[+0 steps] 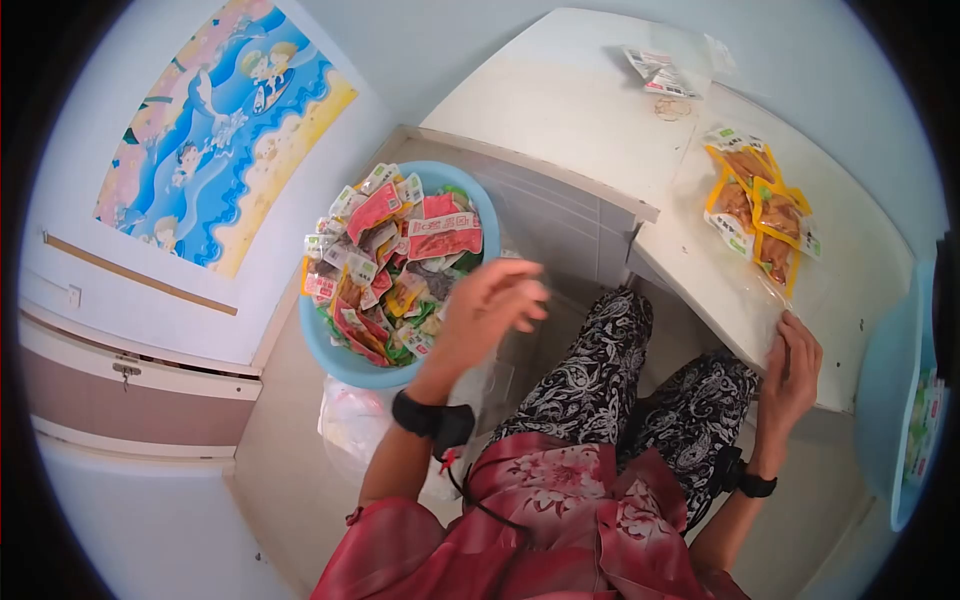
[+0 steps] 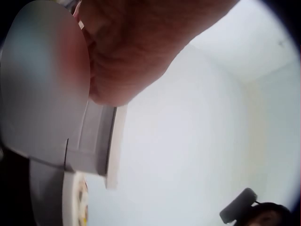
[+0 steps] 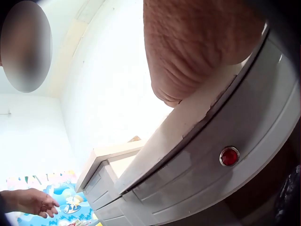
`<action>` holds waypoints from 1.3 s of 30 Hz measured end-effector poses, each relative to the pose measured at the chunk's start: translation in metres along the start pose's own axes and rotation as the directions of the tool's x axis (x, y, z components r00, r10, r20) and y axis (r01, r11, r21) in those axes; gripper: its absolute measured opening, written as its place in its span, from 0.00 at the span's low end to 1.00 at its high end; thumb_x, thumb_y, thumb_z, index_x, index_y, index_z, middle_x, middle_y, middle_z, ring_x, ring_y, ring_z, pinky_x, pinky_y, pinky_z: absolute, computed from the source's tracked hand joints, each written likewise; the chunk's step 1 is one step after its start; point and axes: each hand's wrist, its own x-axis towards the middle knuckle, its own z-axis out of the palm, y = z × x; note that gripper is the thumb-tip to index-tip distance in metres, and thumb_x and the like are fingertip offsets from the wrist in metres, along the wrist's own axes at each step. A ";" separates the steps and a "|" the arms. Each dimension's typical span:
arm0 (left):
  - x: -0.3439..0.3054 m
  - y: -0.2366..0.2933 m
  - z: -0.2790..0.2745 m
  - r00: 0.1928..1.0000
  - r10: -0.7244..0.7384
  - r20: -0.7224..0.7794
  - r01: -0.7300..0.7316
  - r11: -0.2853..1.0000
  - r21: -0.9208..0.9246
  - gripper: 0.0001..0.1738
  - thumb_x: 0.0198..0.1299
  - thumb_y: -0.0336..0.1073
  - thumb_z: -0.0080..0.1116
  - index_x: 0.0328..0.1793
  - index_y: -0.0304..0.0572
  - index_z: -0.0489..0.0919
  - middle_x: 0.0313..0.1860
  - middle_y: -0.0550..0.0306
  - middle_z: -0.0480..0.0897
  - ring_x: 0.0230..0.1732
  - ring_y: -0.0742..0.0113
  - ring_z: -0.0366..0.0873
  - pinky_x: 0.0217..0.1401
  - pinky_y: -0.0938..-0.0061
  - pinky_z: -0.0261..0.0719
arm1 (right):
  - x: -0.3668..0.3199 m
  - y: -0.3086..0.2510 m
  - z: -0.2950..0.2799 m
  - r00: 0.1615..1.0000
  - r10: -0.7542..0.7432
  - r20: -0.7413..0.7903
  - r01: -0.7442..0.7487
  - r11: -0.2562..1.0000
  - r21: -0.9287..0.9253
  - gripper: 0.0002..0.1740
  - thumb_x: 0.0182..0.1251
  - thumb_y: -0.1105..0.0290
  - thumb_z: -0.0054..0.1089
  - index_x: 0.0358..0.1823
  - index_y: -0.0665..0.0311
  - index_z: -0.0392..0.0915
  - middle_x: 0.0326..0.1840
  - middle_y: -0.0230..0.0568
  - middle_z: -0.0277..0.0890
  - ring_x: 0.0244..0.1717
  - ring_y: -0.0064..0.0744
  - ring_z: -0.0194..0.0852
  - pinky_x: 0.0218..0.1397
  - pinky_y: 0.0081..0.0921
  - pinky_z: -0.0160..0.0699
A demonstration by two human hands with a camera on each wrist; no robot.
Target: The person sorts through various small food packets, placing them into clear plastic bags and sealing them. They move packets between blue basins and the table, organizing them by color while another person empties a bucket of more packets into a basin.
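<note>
Holding packets [image 1: 443,237], blue basin [image 1: 372,376] sits near left hand [image 1: 492,306], grip loose; right hand [image 1: 794,366], grip unclear.

Left arm: bare left forearm [image 1: 395,460] slants up from lower left of the head frame, elbow bent. Left wrist [image 1: 433,380] left of centre; left hand [image 1: 492,308] near centre, fingers loosely spread, slightly bent, pointing right, blurred. Same hand at lower left of the right-wrist frame, fingers apart.

Right arm: bare right forearm [image 1: 730,530] angles up and right from lower right. Right wrist [image 1: 768,460] fairly straight; right hand [image 1: 795,365] right of centre, back showing, fingers together, pointing up, bend slight. Fingertip grip unclear.
</note>
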 end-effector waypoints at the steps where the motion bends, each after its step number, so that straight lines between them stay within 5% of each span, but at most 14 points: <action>1: -0.005 -0.007 -0.022 0.994 0.011 -0.112 0.009 0.984 0.179 0.15 0.73 0.33 0.59 0.61 0.33 0.81 0.45 0.50 0.89 0.43 0.66 0.89 0.42 0.73 0.87 | 0.000 0.002 0.001 1.000 -0.003 -0.002 0.003 1.000 -0.005 0.12 0.70 0.83 0.60 0.52 0.67 0.84 0.60 0.41 0.85 0.62 0.42 0.80 0.68 0.35 0.77; 4: -0.019 -0.049 -0.101 0.930 0.214 -0.299 -0.004 0.819 0.574 0.14 0.67 0.33 0.65 0.57 0.36 0.83 0.43 0.52 0.89 0.39 0.66 0.89 0.42 0.72 0.85 | -0.002 0.005 0.005 1.000 -0.008 -0.004 0.008 1.000 -0.019 0.12 0.71 0.82 0.60 0.52 0.67 0.84 0.60 0.41 0.85 0.62 0.42 0.80 0.68 0.35 0.77; 7: -0.035 -0.068 -0.150 0.923 0.050 -0.382 0.299 0.532 0.792 0.18 0.60 0.36 0.68 0.55 0.37 0.84 0.47 0.48 0.88 0.47 0.51 0.87 0.55 0.60 0.84 | -0.001 0.004 0.005 1.000 -0.010 -0.002 0.010 0.999 -0.046 0.11 0.73 0.81 0.59 0.53 0.67 0.84 0.60 0.41 0.85 0.62 0.42 0.80 0.68 0.35 0.77; 10: -0.041 -0.104 -0.173 0.941 0.221 -0.256 0.180 0.313 0.933 0.22 0.54 0.39 0.71 0.54 0.38 0.84 0.53 0.45 0.86 0.56 0.44 0.83 0.59 0.54 0.80 | -0.001 0.004 0.006 1.000 -0.027 0.003 0.027 0.998 -0.058 0.11 0.74 0.80 0.58 0.53 0.67 0.84 0.60 0.42 0.85 0.62 0.42 0.80 0.69 0.35 0.76; 13: -0.024 -0.119 -0.178 0.960 0.199 -0.200 0.115 0.371 0.921 0.24 0.52 0.40 0.72 0.55 0.39 0.84 0.57 0.45 0.85 0.60 0.45 0.81 0.61 0.52 0.78 | -0.001 0.003 0.004 1.000 -0.024 0.020 0.026 0.998 -0.055 0.11 0.74 0.80 0.57 0.53 0.67 0.84 0.61 0.42 0.85 0.62 0.43 0.79 0.69 0.36 0.76; 19: 0.007 -0.120 -0.205 0.973 -0.048 -0.228 0.231 0.318 0.920 0.22 0.53 0.41 0.70 0.54 0.45 0.86 0.48 0.45 0.86 0.53 0.43 0.83 0.54 0.51 0.81 | -0.003 0.005 0.003 0.999 -0.018 0.043 0.021 0.998 -0.053 0.12 0.74 0.81 0.56 0.54 0.67 0.83 0.62 0.42 0.84 0.64 0.43 0.78 0.71 0.36 0.74; 20: 0.008 -0.119 -0.209 0.978 -0.001 -0.207 0.197 0.314 0.929 0.19 0.58 0.44 0.66 0.53 0.44 0.87 0.42 0.44 0.87 0.47 0.40 0.84 0.49 0.51 0.81 | -0.003 0.005 0.004 0.999 -0.021 0.044 0.024 0.998 -0.056 0.12 0.74 0.81 0.56 0.54 0.66 0.83 0.62 0.42 0.84 0.64 0.43 0.78 0.71 0.36 0.74; 23: 0.003 -0.101 -0.215 0.952 -0.052 -0.302 0.282 0.527 0.802 0.19 0.63 0.45 0.64 0.54 0.41 0.87 0.38 0.47 0.88 0.44 0.55 0.87 0.49 0.63 0.81 | -0.004 0.008 0.006 0.998 -0.036 0.041 0.038 0.998 -0.049 0.13 0.73 0.81 0.56 0.55 0.66 0.83 0.62 0.42 0.84 0.64 0.42 0.78 0.71 0.36 0.74; 24: -0.003 -0.100 -0.215 0.943 0.018 -0.332 0.260 0.582 0.771 0.20 0.67 0.49 0.61 0.54 0.41 0.86 0.40 0.41 0.88 0.41 0.44 0.86 0.47 0.55 0.80 | -0.004 0.009 0.006 0.999 -0.040 0.037 0.041 0.998 -0.047 0.13 0.73 0.82 0.56 0.55 0.66 0.83 0.63 0.41 0.84 0.64 0.42 0.78 0.71 0.36 0.74; 27: -0.026 -0.104 -0.247 0.905 0.075 -0.419 0.243 0.717 0.653 0.21 0.68 0.47 0.62 0.54 0.37 0.86 0.37 0.45 0.88 0.39 0.57 0.86 0.46 0.63 0.80 | -0.004 0.009 0.006 0.998 -0.057 0.031 0.059 0.997 -0.043 0.14 0.73 0.82 0.56 0.55 0.66 0.84 0.63 0.41 0.84 0.65 0.42 0.78 0.72 0.36 0.74; 28: -0.038 -0.091 -0.249 0.915 0.108 -0.388 0.159 0.790 0.593 0.19 0.70 0.43 0.61 0.54 0.33 0.85 0.37 0.54 0.87 0.39 0.70 0.82 0.47 0.70 0.78 | -0.004 0.009 0.007 0.998 -0.055 0.035 0.057 0.997 -0.051 0.14 0.73 0.82 0.57 0.55 0.66 0.84 0.63 0.41 0.84 0.65 0.41 0.78 0.72 0.36 0.74; 31: -0.073 -0.063 -0.257 0.811 0.053 -0.583 0.200 0.911 0.361 0.15 0.72 0.43 0.61 0.53 0.39 0.87 0.36 0.67 0.82 0.40 0.76 0.77 0.46 0.76 0.75 | -0.005 0.011 0.008 0.998 -0.049 0.041 0.052 0.996 -0.073 0.13 0.74 0.81 0.57 0.56 0.66 0.84 0.63 0.40 0.84 0.65 0.40 0.78 0.72 0.35 0.74; 36: -0.120 -0.055 -0.289 0.671 -0.096 -0.735 0.335 0.924 0.185 0.19 0.71 0.45 0.62 0.60 0.40 0.82 0.47 0.61 0.85 0.46 0.73 0.82 0.50 0.74 0.79 | -0.005 0.012 0.008 0.998 -0.047 0.045 0.051 0.996 -0.077 0.13 0.76 0.80 0.56 0.56 0.66 0.84 0.63 0.40 0.84 0.65 0.39 0.77 0.72 0.35 0.74; 39: -0.131 -0.059 -0.284 0.566 -0.121 -0.815 0.262 0.964 0.039 0.17 0.71 0.40 0.62 0.55 0.34 0.83 0.45 0.58 0.85 0.48 0.70 0.82 0.51 0.71 0.79 | -0.003 0.009 0.006 0.998 -0.034 0.058 0.039 0.997 -0.070 0.13 0.76 0.80 0.56 0.56 0.66 0.83 0.63 0.40 0.84 0.66 0.40 0.77 0.72 0.36 0.73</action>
